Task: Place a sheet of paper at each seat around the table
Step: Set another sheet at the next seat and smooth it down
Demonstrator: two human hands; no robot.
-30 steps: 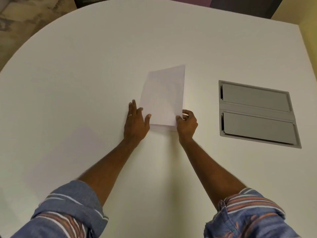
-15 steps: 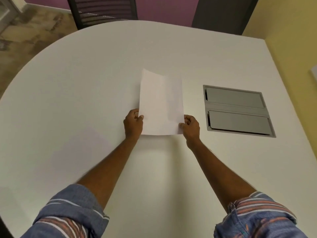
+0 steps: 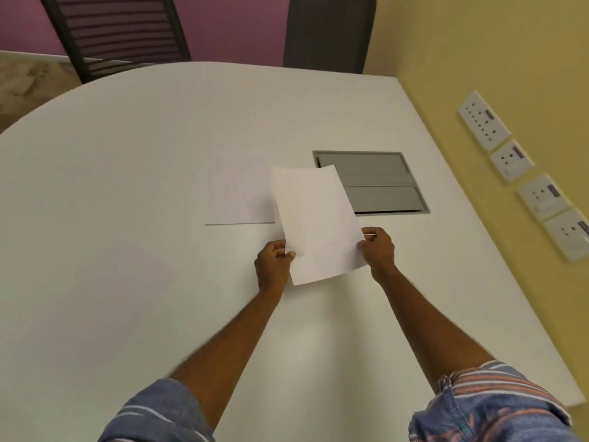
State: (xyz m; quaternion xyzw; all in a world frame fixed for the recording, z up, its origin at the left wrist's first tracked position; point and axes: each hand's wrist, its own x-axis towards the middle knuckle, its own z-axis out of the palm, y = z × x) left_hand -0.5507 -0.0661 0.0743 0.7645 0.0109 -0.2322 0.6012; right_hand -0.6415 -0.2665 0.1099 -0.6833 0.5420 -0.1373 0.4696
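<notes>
A white sheet of paper [image 3: 317, 221] is held up off the white table [image 3: 127, 186], tilted with its top leaning left. My left hand [image 3: 273, 266] pinches its lower left edge and my right hand [image 3: 377, 250] pinches its lower right edge. More white paper [image 3: 239, 199] lies flat on the table just left of and beyond the held sheet; I cannot tell whether it is one sheet or a stack.
A grey cable hatch [image 3: 376, 183] is set into the table behind the held sheet. A black mesh chair [image 3: 118, 33] and a dark chair [image 3: 328, 33] stand at the far edge. The yellow wall with sockets [image 3: 510, 161] runs along the right.
Both hands have lifted one sheet off the table and moved it toward me and to the right, leaving paper lying flat behind. The view has tilted up, showing chairs and wall.
</notes>
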